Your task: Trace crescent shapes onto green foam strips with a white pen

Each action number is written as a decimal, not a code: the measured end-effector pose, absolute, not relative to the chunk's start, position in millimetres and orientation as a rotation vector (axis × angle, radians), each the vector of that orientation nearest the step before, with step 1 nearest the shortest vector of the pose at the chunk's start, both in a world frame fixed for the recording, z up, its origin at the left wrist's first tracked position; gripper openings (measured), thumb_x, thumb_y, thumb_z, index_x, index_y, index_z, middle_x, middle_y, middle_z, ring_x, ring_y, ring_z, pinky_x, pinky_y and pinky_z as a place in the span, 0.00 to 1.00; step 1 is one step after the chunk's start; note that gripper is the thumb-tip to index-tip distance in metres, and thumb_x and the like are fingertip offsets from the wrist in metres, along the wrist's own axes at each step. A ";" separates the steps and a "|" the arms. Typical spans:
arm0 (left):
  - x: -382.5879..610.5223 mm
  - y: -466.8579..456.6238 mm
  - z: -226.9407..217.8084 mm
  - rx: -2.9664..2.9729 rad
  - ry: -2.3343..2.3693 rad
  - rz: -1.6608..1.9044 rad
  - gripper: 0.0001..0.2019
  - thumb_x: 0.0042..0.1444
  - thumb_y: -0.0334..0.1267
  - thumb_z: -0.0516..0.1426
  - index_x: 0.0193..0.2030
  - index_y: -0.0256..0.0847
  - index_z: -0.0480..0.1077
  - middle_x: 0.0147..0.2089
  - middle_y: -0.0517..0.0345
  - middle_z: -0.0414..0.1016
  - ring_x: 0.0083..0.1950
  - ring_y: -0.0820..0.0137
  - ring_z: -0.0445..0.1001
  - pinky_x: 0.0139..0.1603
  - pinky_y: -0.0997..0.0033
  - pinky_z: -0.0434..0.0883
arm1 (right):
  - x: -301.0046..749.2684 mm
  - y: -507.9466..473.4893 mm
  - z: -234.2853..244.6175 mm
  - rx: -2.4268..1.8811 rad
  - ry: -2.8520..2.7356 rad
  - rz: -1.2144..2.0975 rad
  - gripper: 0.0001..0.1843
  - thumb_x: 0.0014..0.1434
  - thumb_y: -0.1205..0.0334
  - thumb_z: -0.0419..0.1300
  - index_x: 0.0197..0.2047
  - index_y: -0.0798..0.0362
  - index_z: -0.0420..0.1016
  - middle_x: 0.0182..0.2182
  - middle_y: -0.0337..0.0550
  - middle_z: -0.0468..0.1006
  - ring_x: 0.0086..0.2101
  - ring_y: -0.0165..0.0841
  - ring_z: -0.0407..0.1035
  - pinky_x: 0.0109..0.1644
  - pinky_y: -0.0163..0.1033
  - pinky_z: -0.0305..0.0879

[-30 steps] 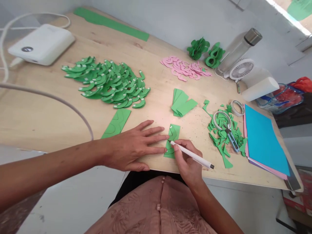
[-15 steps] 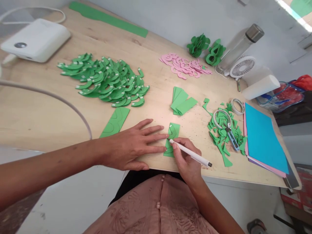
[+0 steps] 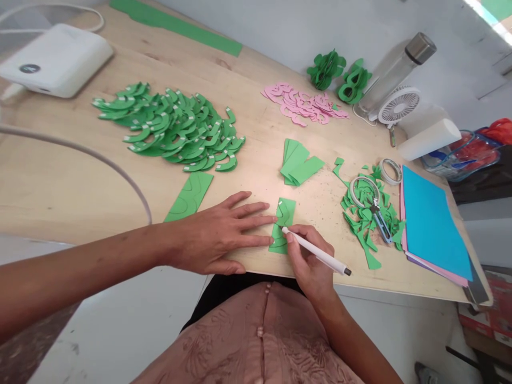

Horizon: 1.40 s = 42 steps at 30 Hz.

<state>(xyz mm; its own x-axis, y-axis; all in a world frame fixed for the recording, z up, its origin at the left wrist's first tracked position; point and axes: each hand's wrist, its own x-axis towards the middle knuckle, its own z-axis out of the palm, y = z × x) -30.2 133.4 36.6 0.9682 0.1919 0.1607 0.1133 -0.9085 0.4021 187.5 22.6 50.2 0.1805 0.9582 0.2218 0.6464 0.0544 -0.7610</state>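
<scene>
Near the table's front edge lies a small green paper strip (image 3: 284, 209) with curved pen lines on it. My left hand (image 3: 224, 233) is spread flat on the table, its fingertips touching the strip's left edge. A white pen (image 3: 318, 252) is pinched in my right hand (image 3: 314, 261), its tip down on the strip. Left of it, partly under my left forearm, is a longer green strip (image 3: 190, 196) marked with wavy lines. Several plain green strips (image 3: 298, 162) lie fanned out just beyond my hands.
A heap of curved green cutouts (image 3: 172, 128) lies at the left, pink cutouts (image 3: 300, 103) at the back. Green scraps (image 3: 362, 216), tape rolls (image 3: 391, 172) and a blue cutter (image 3: 382, 224) lie right, beside blue paper (image 3: 434, 224). A bottle (image 3: 394, 77) and fan (image 3: 399, 105) stand behind.
The pen tip has moved slightly right across the small strip, with my right hand following. My left hand stays spread in place. The whole view has shifted a little.
</scene>
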 end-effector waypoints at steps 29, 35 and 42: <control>-30.5 132.3 38.2 2.716 0.228 0.248 0.26 0.63 0.57 0.54 0.65 0.54 0.64 0.74 0.53 0.57 0.76 0.52 0.51 0.74 0.44 0.39 | 188.4 8.4 58.6 -1.659 -1.727 0.230 0.06 0.64 0.65 0.56 0.37 0.51 0.74 0.28 0.41 0.80 0.29 0.34 0.73 0.34 0.39 0.68; -30.4 132.0 37.9 2.730 0.228 0.259 0.25 0.63 0.57 0.54 0.65 0.54 0.65 0.74 0.54 0.57 0.75 0.53 0.51 0.75 0.45 0.39 | 186.6 6.7 58.3 -1.667 -1.727 0.220 0.06 0.65 0.64 0.56 0.36 0.51 0.74 0.28 0.40 0.79 0.29 0.33 0.73 0.35 0.39 0.67; -30.6 132.1 39.0 2.759 0.227 0.251 0.26 0.63 0.57 0.54 0.65 0.54 0.65 0.74 0.54 0.57 0.75 0.52 0.51 0.74 0.45 0.40 | 188.4 5.5 57.2 -1.597 -1.701 0.295 0.07 0.67 0.66 0.55 0.45 0.52 0.74 0.35 0.43 0.81 0.35 0.35 0.75 0.40 0.41 0.69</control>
<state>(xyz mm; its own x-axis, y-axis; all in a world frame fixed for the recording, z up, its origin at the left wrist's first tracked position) -30.6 132.1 39.0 0.9713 0.1887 0.1449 0.1247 -0.9224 0.3655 188.4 5.5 57.2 0.0816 0.9261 0.3683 0.7480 0.1873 -0.6367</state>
